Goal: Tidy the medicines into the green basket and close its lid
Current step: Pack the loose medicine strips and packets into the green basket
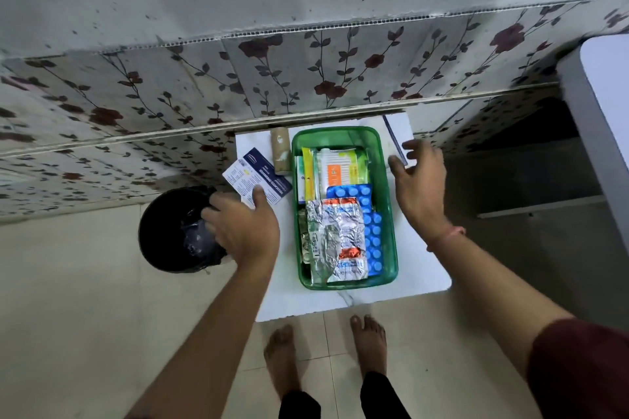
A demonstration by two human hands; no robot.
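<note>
The green basket (388, 214) stands open on a small white table (418, 265). Inside lie blue pill strips (372, 238), a crumpled silver foil strip (332, 238), a cotton-bud pack (340, 168) and a yellow sachet (308, 177). Left of the basket lie a blue-and-white leaflet (258, 177) and a tan roll (280, 150). My left hand (243, 224) hovers open by the leaflet's near edge, its thumb over the paper. My right hand (420, 187) hangs open to the right of the basket, fingers spread over a thin blue-edged flat piece (394, 138). I cannot tell whether that piece is the lid.
A black bin (170, 231) with a dark liner stands on the floor left of the table. A floral-tiled wall (306, 78) runs behind the table. A white cabinet edge (595, 105) is at the right. My bare feet (326, 350) stand at the table's near edge.
</note>
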